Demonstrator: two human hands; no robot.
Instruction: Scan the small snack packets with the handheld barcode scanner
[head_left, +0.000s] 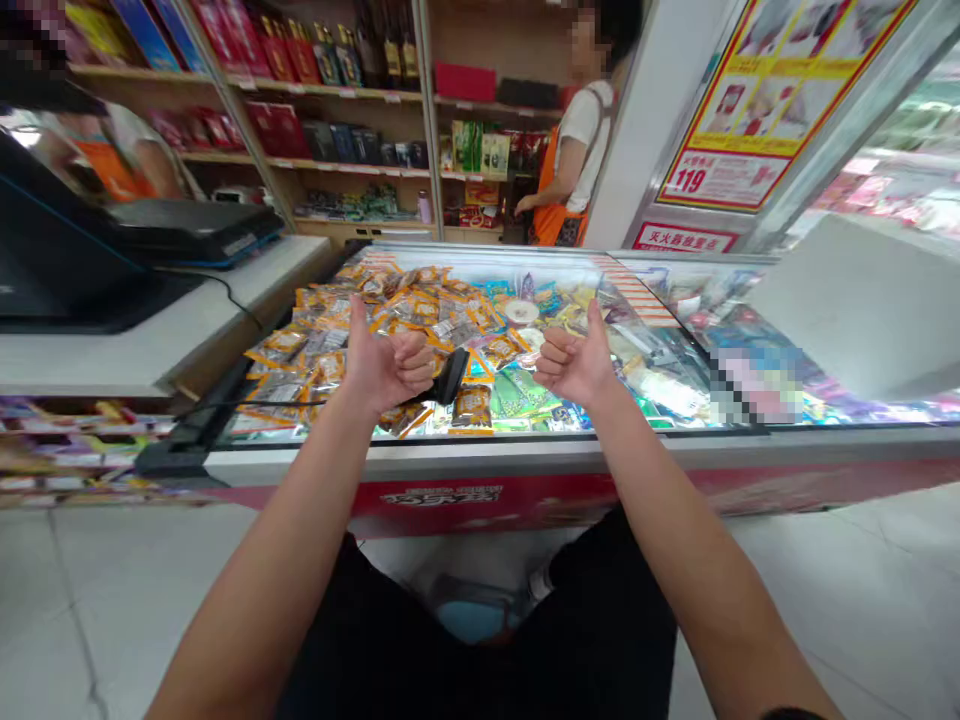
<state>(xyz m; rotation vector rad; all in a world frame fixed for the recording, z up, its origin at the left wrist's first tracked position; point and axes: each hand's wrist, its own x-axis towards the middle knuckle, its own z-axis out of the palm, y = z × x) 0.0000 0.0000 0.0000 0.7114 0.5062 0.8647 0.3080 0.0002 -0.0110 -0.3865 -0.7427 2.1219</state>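
Observation:
Both my arms reach forward over a glass-topped chest freezer (525, 455). My left hand (386, 362) is closed in a thumbs-up fist, and a black handheld scanner (452, 376) sticks out of it on the right. My right hand (574, 360) is also a thumbs-up fist with the fingers curled and nothing visible inside. Under the glass lie several orange and silver snack packets (409, 310) and green packets (517, 395).
A white counter (150, 345) at the left carries a black register screen (52, 260) and a cable. Behind the freezer stand wooden shelves of boxed goods (330, 100). A person in an orange apron (570, 150) stands at the shelves. A red poster (757, 100) hangs right.

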